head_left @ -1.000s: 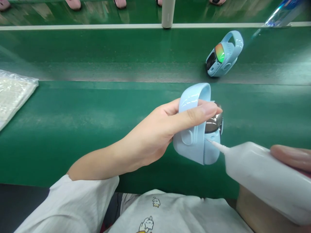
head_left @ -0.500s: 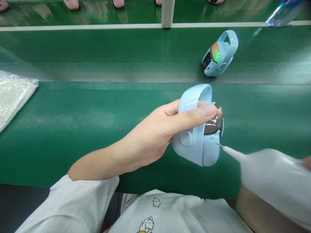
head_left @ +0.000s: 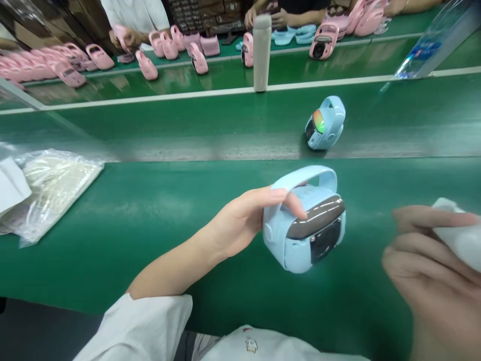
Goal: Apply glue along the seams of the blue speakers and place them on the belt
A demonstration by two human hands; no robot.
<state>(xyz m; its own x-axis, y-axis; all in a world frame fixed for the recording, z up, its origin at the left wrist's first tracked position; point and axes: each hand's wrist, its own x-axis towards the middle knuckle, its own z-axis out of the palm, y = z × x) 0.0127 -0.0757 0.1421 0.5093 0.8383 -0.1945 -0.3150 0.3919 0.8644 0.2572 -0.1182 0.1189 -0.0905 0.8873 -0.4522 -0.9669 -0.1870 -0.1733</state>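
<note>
Fingers [head_left: 285, 196] of the left hand [head_left: 240, 220] are curling around a pale blue watch [head_left: 304, 225], thumb on the looped strap on top, other fingertips pressing just above the dark screen, holding it above the green bench [head_left: 150, 215] with the screen facing the wearer. Off to the right, the blurred right hand [head_left: 428, 260] is closing loosely around a white squeeze bottle [head_left: 460, 238], only partly in frame, its nozzle out of sight and well apart from the watch. Beyond the held watch, a second blue watch [head_left: 325, 123] is lying on the darker conveyor belt [head_left: 188, 125]. A white cylinder [head_left: 262, 52] is standing upright on the white line behind it. Clear plastic bags [head_left: 52, 185] are lying at the left edge. Farther back, rows of pink watches [head_left: 158, 47] are sitting on another bench, where other people's hands are working. The grip looks light, resting on a smooth strap, so the watch could slip or twist and drop onto the bench; squeezing the bottle too firmly might leak its contents.
</note>
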